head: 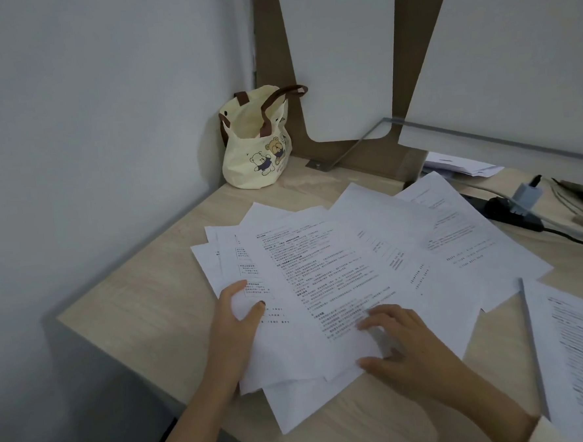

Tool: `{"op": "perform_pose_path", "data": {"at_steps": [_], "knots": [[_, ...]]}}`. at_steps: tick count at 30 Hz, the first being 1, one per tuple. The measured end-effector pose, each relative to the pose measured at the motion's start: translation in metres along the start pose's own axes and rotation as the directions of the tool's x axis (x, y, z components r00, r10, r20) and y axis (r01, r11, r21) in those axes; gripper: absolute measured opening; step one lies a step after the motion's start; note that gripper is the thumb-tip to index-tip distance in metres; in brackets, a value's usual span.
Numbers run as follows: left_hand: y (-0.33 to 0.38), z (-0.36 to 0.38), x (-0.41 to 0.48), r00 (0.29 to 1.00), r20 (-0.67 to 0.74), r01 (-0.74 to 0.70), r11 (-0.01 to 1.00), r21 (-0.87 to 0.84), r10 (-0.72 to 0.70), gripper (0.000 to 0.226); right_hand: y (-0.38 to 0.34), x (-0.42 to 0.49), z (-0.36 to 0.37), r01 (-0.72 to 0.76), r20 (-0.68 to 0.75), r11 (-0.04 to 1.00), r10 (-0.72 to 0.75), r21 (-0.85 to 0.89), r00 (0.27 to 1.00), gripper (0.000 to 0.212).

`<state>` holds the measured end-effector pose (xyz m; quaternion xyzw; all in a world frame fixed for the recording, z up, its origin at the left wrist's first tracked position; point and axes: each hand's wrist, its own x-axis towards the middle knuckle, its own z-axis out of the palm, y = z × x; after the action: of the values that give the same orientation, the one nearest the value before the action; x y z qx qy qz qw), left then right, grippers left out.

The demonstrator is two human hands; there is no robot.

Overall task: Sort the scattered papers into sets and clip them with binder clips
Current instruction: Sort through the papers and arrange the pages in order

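From the head camera, the white printed paper sheets [337, 269] lay fanned and overlapping on the light wood-grain desk [135, 315], spread from the near left corner out toward the far right. Most of their long edges ran away from the person and tilted to the right. The fan narrowed to a rough pivot at its near end, directly under both hands, so neither hand had to reach for it. The left hand [236, 323] sat at the left margin and the right hand [403, 340] at the near edge of the topmost sheet.

The left hand gripped the left edge of several sheets, its thumb pressed on top and its fingers curled around the margin. The right hand was loosely spread, with its fingers resting on the printed face of the upper sheet and its thumb along that sheet's lower edge. Whether the thumb had slipped underneath could not be told.

A likely next step was squaring the fan into a set by drawing the far-right sheets back toward the pivot.

No binder clip was visible. A separate pile of printed pages [577, 340] lay at the right edge, just beside the fan. A cream cloth tote bag [256, 144] printed with bears stood in the far corner, well apart. A black power strip [514, 210] lay beyond the sheets on the right.
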<state>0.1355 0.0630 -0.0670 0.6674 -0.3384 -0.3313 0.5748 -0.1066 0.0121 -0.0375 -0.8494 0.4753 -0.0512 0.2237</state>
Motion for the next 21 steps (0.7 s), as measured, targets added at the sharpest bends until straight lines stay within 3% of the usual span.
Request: {"op": "perform_pose_path", "data": {"at_steps": [3,6,14,18,21], "knots": [[-0.003,-0.002,0.001,1.000,0.026,-0.012,0.999,0.031,0.011,0.035,-0.004,0.000,0.008,-0.053,-0.025,0.998,0.053,-0.036,0.998,0.106],[-0.003,-0.003,0.000,0.998,0.061,-0.008,0.999,0.045,0.005,0.034,-0.019,-0.001,0.015,-0.103,-0.029,0.992,0.101,-0.076,0.994,0.111],[-0.002,-0.003,-0.003,0.996,0.089,-0.006,0.996,0.087,-0.002,0.035,-0.058,0.007,0.031,-0.149,-0.090,0.971,0.134,-0.190,0.987,0.071],[-0.001,-0.005,-0.004,0.995,0.097,0.004,0.996,0.092,-0.013,0.035,-0.066,0.017,0.040,-0.109,-0.214,0.970,0.062,-0.216,0.975,0.043],[0.000,-0.005,-0.006,0.994,0.107,0.012,0.996,0.089,-0.022,0.035,-0.066,0.023,0.037,-0.143,-0.169,0.976,0.115,-0.166,0.979,0.048]]}}
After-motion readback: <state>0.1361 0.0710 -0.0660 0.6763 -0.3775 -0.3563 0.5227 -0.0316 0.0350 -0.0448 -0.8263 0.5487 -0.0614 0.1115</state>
